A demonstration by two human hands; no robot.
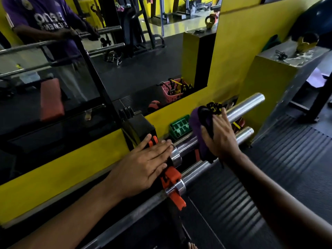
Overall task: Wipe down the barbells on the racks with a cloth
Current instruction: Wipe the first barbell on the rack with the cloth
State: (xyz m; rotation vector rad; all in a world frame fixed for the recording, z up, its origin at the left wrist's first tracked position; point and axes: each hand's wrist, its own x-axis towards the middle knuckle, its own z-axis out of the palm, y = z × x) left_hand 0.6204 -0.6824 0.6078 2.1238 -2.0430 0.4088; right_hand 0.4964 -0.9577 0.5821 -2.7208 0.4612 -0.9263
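Three chrome barbells lie on a low rack with orange holders (170, 177) along a yellow wall. My right hand (219, 139) grips a purple and black cloth (199, 126) wrapped over the sleeve of the top barbell (244, 106). My left hand (143, 166) lies flat with straight fingers on the rack and the collar (175, 156) of that barbell. A second barbell's sleeve end (246, 133) shows behind my right hand. The lowest barbell (125, 218) runs under my left forearm toward the bottom left.
A wall mirror (89, 60) above the rack reflects a person and the bars. A green crate (180, 128) and weight plates (128, 112) sit by the wall. A yellow box (274, 76) carries a kettlebell (307, 43). Ribbed black rubber flooring (269, 177) spreads to the right.
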